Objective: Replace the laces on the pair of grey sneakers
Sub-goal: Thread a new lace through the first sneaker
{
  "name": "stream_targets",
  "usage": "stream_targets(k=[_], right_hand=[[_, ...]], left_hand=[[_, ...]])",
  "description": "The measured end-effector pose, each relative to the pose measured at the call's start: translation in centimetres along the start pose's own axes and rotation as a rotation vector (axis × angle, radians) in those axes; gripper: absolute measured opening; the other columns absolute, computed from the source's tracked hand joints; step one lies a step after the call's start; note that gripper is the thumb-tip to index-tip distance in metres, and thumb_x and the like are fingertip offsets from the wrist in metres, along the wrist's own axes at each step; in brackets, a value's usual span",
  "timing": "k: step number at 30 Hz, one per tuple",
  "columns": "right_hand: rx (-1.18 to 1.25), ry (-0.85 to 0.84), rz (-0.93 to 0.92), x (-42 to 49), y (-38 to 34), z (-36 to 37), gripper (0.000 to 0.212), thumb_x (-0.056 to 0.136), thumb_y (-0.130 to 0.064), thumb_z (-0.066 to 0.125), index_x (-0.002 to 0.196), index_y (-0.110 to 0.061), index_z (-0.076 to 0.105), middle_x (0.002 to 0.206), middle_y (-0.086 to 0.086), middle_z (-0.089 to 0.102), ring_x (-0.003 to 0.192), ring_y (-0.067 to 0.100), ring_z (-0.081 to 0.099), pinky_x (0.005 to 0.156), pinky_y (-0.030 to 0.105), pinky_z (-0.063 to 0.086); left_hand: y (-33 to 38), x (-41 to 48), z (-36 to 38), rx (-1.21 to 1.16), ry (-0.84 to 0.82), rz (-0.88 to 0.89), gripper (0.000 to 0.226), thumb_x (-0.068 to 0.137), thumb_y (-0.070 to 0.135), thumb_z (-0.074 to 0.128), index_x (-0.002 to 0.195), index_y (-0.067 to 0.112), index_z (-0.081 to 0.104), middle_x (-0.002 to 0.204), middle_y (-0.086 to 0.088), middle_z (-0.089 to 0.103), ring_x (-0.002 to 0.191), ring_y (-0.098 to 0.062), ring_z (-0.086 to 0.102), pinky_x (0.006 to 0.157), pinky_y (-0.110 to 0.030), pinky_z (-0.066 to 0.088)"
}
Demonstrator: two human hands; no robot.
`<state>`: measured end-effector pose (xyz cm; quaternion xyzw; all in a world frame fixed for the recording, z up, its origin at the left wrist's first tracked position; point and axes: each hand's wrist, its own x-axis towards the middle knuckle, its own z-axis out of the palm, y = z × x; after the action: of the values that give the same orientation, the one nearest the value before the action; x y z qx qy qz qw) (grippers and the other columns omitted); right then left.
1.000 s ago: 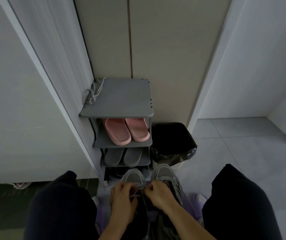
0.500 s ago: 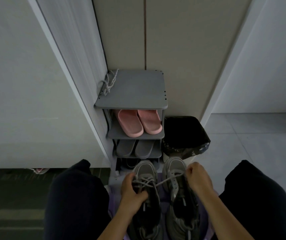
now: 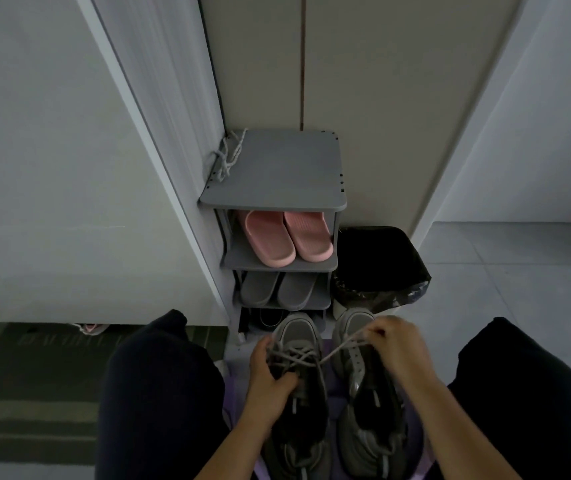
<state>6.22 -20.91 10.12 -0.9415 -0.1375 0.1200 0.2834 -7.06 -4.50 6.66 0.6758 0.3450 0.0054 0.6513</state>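
Just in front of the shoe rack (image 3: pixel 277 168), the grey sneakers (image 3: pixel 297 332) stand side by side. The left hand (image 3: pixel 270 379) grips the laced one while the right hand (image 3: pixel 398 344) pinches its lace (image 3: pixel 342 348) taut between curled fingers (image 3: pixel 375 332). That cord looks soft, light and floppy, so it is best held near the tip with the shoe braced.

left sneaker (image 3: pixel 299 427): heel runs off the bottom edge, and the left hand (image 3: pixel 268 379) gripping it covers some of the lacing
lace (image 3: pixel 342 348): its end vanishes inside the right hand (image 3: pixel 400 348) pinching it
bottom shelf (image 3: pixel 266 320): way too dark, can't tell what's in there
pink thing (image 3: pixel 90 328): mostly tucked under the wall panel (image 3: pixel 52 202)
purple sheet (image 3: pixel 333 389): just slivers showing
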Motion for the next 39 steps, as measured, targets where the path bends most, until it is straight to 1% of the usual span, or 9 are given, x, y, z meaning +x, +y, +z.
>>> stream_targets(k=[3,6,10,16,20,24,28,32,39], right_hand=[[0.040,0.140,0.080,0.8,1.8,-1.5,0.011,0.085,-0.019,0.064,0.089,-0.015,0.073,0.095,0.003,0.061,0.082,0.023,0.060,0.069,0.029,0.043],[-0.040,0.046,0.078,0.5,1.3,-0.9,0.021,0.088,-0.019,0.059,0.107,-0.019,0.067,0.108,0.009,0.056,0.089,0.027,0.059,0.074,0.033,0.046],[-0.253,-0.023,-0.155,-1.2,-1.8,1.5,0.047,0.084,-0.019,0.055,0.130,-0.026,0.049,0.125,0.008,0.041,0.116,0.026,0.044,0.096,0.033,0.043],[-0.396,-0.240,-0.285,-1.9,-3.6,3.8,0.024,0.091,-0.032,0.049,0.107,-0.023,0.064,0.116,0.002,0.052,0.111,0.022,0.048,0.095,0.032,0.036],[-0.349,-0.041,-0.207,-0.6,-1.4,1.4,0.018,0.088,-0.029,0.054,0.089,-0.017,0.068,0.099,0.002,0.061,0.091,0.019,0.058,0.081,0.030,0.046],[-0.327,0.067,0.002,0.5,1.5,-1.6,0.020,0.088,-0.026,0.053,0.092,-0.015,0.069,0.098,0.008,0.061,0.090,0.027,0.059,0.075,0.033,0.043],[-0.220,-0.057,-0.058,-0.5,-0.3,-0.4,0.027,0.090,-0.027,0.053,0.116,-0.018,0.054,0.112,0.006,0.061,0.102,0.026,0.059,0.079,0.031,0.042],[-0.346,-0.225,-0.275,-1.8,-3.6,2.0,0.029,0.090,-0.030,0.053,0.118,-0.026,0.057,0.115,0.000,0.061,0.105,0.019,0.058,0.086,0.029,0.043],[-0.331,-0.201,-0.142,-1.1,-2.0,0.7,0.011,0.088,-0.032,0.056,0.080,-0.027,0.062,0.098,-0.003,0.065,0.090,0.017,0.061,0.078,0.028,0.045]], left_hand=[[-0.1,0.0,0.1,-0.006,0.012,-0.014,0.067,0.078,-0.006,0.053,0.133,0.024,0.032,0.131,-0.007,0.046,0.117,-0.022,0.050,0.103,-0.040,0.042],[-0.1,-0.1,0.3,-0.002,0.039,0.017,0.064,0.078,-0.006,0.054,0.133,0.021,0.033,0.129,-0.009,0.048,0.115,-0.022,0.050,0.101,-0.035,0.043],[-0.2,-0.2,0.8,0.047,0.044,0.119,0.065,0.078,-0.008,0.054,0.131,0.022,0.033,0.129,-0.004,0.045,0.115,-0.014,0.049,0.091,-0.015,0.040],[0.2,-0.4,0.7,0.003,0.059,0.212,0.059,0.078,-0.016,0.050,0.123,0.019,0.034,0.108,0.015,0.048,0.099,-0.001,0.052,0.075,0.001,0.041],[-0.3,0.1,0.4,-0.051,0.102,0.186,0.056,0.078,-0.015,0.050,0.115,0.025,0.036,0.106,0.008,0.052,0.100,-0.007,0.054,0.074,-0.004,0.046],[-0.7,0.1,0.5,-0.039,0.099,0.141,0.057,0.076,-0.009,0.056,0.116,0.026,0.037,0.114,-0.001,0.052,0.107,-0.016,0.054,0.080,-0.011,0.046],[-0.8,0.2,0.5,-0.016,0.123,0.084,0.068,0.064,0.019,0.076,0.118,0.027,0.035,0.124,-0.002,0.045,0.114,-0.018,0.050,0.100,-0.034,0.044],[-0.5,0.2,0.8,-0.047,0.102,0.116,0.052,0.078,-0.005,0.063,0.112,0.019,0.032,0.101,0.009,0.049,0.092,0.000,0.051,0.073,-0.005,0.044],[-0.7,0.1,0.4,-0.105,0.110,0.086,0.044,0.082,-0.006,0.055,0.110,0.021,0.035,0.102,0.009,0.051,0.093,0.003,0.050,0.072,-0.011,0.040]])
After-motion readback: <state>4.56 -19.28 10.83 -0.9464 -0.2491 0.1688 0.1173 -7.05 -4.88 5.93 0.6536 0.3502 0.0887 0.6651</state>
